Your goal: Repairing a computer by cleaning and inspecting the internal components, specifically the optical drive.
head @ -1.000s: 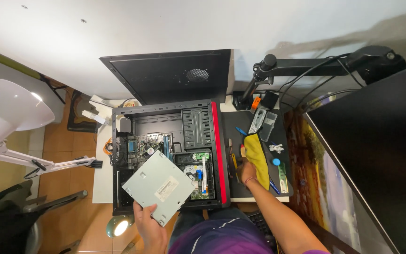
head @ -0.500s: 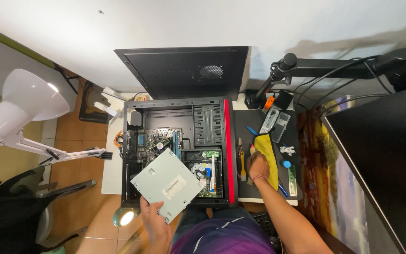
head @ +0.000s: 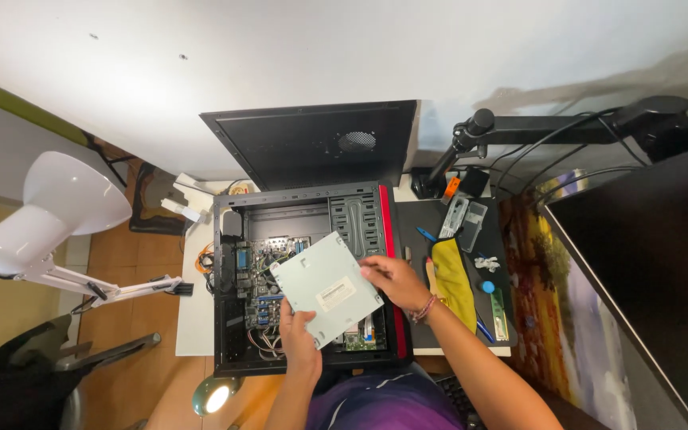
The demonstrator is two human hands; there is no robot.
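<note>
Both hands grip the grey drive [head: 326, 288], left hand [head: 299, 341] below, right hand [head: 392, 279] beside; it hides much of the open computer case [head: 228, 318]'s circuit boards; yellow cloth [head: 454, 280] nearby.

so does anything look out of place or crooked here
The grey drive sits askew, held at a slant over the open computer case by the left hand and right hand, not lined up with its walls. Nothing looks spilled or broken.
</note>
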